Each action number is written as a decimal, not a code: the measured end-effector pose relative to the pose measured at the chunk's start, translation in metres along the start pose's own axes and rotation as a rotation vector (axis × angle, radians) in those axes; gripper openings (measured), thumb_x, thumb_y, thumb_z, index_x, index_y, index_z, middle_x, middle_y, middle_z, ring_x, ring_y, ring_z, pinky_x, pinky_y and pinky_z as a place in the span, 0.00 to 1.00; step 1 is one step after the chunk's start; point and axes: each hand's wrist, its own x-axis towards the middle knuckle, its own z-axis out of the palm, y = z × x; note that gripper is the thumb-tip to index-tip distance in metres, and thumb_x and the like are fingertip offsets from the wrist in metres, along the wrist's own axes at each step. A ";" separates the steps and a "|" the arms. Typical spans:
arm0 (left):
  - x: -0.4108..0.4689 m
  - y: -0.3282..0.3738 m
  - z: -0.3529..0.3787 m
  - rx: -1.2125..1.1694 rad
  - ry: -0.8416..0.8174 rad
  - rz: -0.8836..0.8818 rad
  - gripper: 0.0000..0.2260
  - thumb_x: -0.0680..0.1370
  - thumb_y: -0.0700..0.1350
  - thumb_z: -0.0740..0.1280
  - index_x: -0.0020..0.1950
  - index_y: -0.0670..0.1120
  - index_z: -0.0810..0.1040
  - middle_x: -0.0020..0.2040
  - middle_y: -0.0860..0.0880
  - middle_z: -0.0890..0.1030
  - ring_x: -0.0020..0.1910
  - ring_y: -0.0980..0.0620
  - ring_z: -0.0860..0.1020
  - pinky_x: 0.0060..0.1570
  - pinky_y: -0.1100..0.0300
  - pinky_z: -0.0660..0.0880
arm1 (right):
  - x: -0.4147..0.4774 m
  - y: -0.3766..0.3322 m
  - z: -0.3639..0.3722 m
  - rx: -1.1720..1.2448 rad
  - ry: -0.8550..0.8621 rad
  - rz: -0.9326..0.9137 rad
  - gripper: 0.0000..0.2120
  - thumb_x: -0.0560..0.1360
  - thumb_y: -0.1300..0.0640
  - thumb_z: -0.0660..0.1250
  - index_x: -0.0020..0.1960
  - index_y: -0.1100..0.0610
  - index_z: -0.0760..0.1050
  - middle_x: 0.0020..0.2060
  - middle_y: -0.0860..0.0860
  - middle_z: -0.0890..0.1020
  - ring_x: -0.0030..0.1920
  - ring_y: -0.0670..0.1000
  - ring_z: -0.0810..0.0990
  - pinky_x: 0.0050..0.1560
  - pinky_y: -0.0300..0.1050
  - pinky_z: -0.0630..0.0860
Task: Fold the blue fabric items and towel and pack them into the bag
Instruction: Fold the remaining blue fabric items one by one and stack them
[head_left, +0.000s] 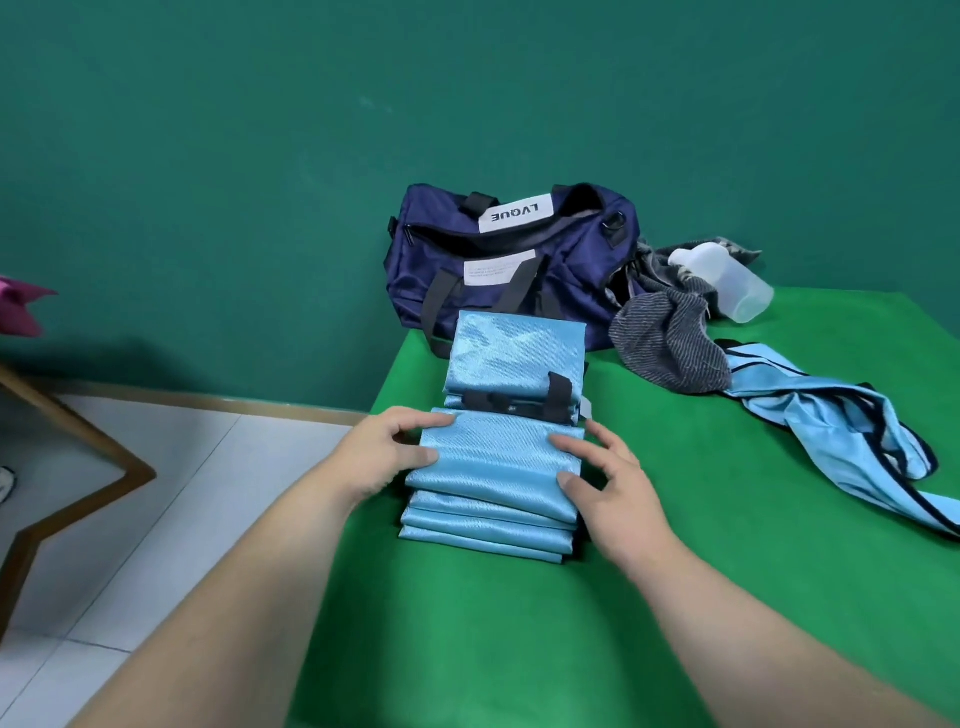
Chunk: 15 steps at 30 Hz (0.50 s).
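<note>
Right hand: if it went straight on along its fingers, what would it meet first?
The right hand touches the folded stack; sliding on, it would likely meet the black strap first, though depth is unclear.

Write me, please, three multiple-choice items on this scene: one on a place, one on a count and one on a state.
1. Where does the plastic bottle lie?
A. on the grey towel beside the bag
B. on the floor
C. inside the bag

2. How many hands touch the folded blue stack?
A. none
B. one
C. two

3. The loose blue fabric item is:
A. neatly folded
B. unfolded and crumpled
C. packed away

Answers: 1 A, the bottle rests on the towel to the right of the bag. 2 C, the left hand and right hand each hold one side of it. 3 B, it sprawls in loose creases on the green table.
</note>
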 end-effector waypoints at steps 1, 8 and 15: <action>-0.001 -0.002 0.001 -0.009 0.004 0.002 0.19 0.72 0.35 0.75 0.56 0.57 0.84 0.61 0.55 0.78 0.61 0.60 0.74 0.60 0.68 0.66 | 0.000 0.001 -0.001 0.015 -0.017 0.011 0.20 0.76 0.61 0.71 0.54 0.34 0.78 0.71 0.42 0.66 0.74 0.45 0.62 0.72 0.38 0.54; -0.008 0.012 -0.002 0.088 0.034 0.018 0.21 0.73 0.35 0.73 0.57 0.60 0.82 0.74 0.57 0.66 0.72 0.56 0.66 0.68 0.58 0.61 | 0.005 -0.011 -0.004 0.179 -0.058 0.098 0.18 0.75 0.65 0.70 0.55 0.42 0.81 0.79 0.46 0.56 0.74 0.38 0.57 0.69 0.37 0.55; -0.035 0.044 0.028 0.365 0.196 0.137 0.24 0.73 0.39 0.74 0.59 0.66 0.76 0.81 0.55 0.49 0.79 0.56 0.42 0.76 0.54 0.48 | 0.006 -0.038 -0.017 0.213 -0.041 0.014 0.18 0.74 0.62 0.72 0.55 0.40 0.80 0.79 0.44 0.54 0.74 0.37 0.54 0.68 0.38 0.53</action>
